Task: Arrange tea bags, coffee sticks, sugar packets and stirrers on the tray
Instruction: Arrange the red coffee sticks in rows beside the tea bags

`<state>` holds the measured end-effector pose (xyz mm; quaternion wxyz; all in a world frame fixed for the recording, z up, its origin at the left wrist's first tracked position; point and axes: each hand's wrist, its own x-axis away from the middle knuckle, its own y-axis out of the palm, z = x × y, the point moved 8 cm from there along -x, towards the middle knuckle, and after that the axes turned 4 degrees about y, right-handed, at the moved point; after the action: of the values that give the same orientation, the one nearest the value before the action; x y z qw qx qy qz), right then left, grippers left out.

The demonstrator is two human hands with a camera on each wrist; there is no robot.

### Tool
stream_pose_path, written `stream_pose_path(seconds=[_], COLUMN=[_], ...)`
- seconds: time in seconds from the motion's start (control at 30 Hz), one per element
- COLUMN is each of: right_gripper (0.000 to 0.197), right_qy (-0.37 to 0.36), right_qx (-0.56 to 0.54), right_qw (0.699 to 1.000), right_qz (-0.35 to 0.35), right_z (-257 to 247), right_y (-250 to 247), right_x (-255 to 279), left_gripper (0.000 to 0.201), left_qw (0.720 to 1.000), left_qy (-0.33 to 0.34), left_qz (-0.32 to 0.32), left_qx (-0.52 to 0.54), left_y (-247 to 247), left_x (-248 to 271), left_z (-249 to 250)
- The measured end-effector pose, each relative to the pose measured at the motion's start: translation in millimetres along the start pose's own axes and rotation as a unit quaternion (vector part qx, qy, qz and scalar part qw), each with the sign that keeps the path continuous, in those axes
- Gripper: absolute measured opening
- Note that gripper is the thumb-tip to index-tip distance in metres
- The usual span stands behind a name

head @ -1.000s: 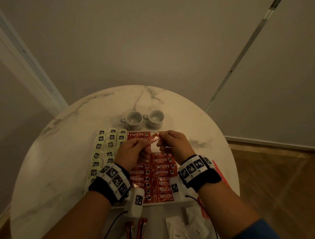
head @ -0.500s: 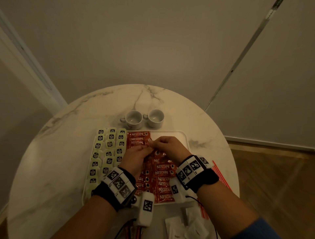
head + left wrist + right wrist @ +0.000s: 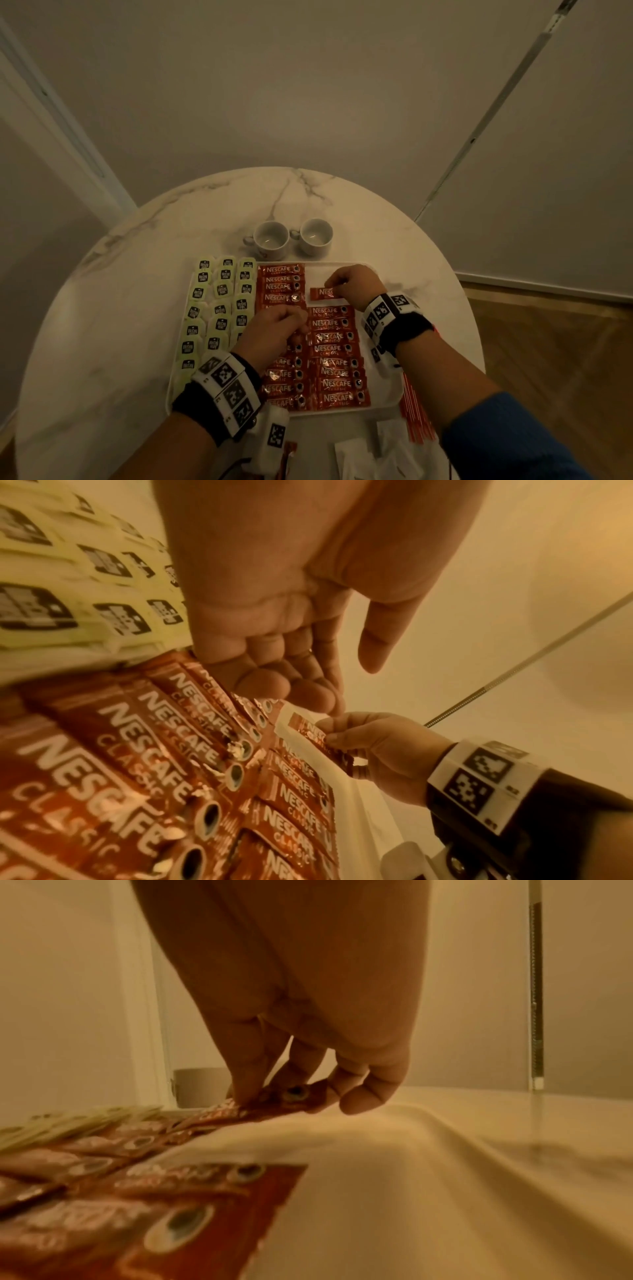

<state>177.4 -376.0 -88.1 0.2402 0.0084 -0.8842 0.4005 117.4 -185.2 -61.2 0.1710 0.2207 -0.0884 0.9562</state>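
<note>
A white tray (image 3: 388, 394) on the round marble table holds columns of pale green tea bags (image 3: 219, 308) on its left side and two columns of red Nescafe coffee sticks (image 3: 337, 359). My right hand (image 3: 334, 291) pinches one coffee stick (image 3: 318, 293) by its right end. The stick lies low on the bare tray, just above the top of the right column; the same held stick (image 3: 296, 1093) shows in the right wrist view. My left hand (image 3: 299, 325) hovers over the left stick column, fingers loosely curled and empty (image 3: 308, 688).
Two white cups (image 3: 270, 238) stand just behind the tray. Red-and-white stirrers (image 3: 416, 418) lie to the right of the tray. White sugar packets (image 3: 376, 448) and loose coffee sticks (image 3: 286, 459) lie at the table's front edge. Walls close in behind.
Both hands held the stick together a second ago. The left hand has let go and drawn back toward me; the right hand has carried the stick right and down to the tray.
</note>
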Motion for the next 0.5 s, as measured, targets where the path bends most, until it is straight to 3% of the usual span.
stream_pose_path(seconds=[0.13,0.5], right_gripper=[0.033,0.026], right_qy=[0.027,0.010], right_qx=[0.014,0.037], right_qw=[1.000,0.999], right_qz=[-0.004,0.012], right_z=[10.0,10.3], right_y=[11.2,19.9], right_x=[-7.4,-4.3], left_gripper=[0.016,0.014], left_qw=[1.000,1.000], left_qy=[0.000,-0.005], left_qz=[-0.009,0.001], left_qx=[-0.029,-0.010], left_y=[-3.4,-12.0], left_x=[4.3,13.1], left_z=[-5.3,-12.8])
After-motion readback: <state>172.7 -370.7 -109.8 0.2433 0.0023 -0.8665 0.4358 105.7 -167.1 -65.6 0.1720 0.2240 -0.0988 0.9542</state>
